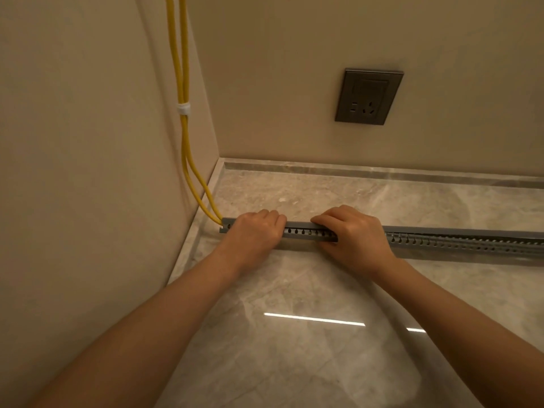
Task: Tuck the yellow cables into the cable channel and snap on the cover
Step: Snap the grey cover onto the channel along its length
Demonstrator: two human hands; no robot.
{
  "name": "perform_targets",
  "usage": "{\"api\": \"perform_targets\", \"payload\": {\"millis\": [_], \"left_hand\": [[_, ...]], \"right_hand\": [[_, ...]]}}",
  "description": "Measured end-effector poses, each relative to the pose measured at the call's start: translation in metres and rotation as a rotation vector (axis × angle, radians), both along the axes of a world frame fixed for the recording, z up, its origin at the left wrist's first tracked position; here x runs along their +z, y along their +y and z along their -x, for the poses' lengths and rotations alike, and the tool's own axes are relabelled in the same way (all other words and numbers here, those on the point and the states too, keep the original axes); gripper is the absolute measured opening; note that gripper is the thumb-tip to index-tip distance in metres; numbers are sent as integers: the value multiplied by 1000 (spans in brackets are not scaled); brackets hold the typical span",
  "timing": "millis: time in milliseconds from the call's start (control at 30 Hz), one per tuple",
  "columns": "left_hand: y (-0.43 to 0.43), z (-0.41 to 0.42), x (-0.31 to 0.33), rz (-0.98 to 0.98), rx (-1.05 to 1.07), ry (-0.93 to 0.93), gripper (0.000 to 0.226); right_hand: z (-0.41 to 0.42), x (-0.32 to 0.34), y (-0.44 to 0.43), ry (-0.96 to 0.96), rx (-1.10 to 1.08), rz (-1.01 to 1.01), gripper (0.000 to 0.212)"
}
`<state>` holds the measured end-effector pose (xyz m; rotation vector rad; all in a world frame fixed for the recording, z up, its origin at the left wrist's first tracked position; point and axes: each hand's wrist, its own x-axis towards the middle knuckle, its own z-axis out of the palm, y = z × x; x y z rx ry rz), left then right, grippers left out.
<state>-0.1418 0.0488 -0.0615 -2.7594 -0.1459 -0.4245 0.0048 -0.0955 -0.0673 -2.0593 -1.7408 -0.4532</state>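
Two yellow cables (185,136) hang down the left wall, bound by a white tie (183,108), and enter the left end of a grey slotted cable channel (459,241) lying across the marble surface. A flat grey cover (298,225) lies along the channel's top. My left hand (253,234) grips the channel near its left end, fingers curled over the cover. My right hand (350,234) grips it a little further right, fingers over the top and thumb on the front side. Inside the channel the cables are hidden.
The marble surface (294,304) meets beige walls at a corner on the left. A grey wall socket (368,97) sits on the back wall above the channel. A low marble ledge (368,169) runs along the back wall.
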Motion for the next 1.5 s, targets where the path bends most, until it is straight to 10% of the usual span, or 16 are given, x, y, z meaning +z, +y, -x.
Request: {"api": "perform_targets", "payload": {"millis": [1500], "left_hand": [[-21, -44, 4, 183, 10, -57, 25]], "right_hand": [[-50, -3, -39, -108, -43, -10, 37]]}}
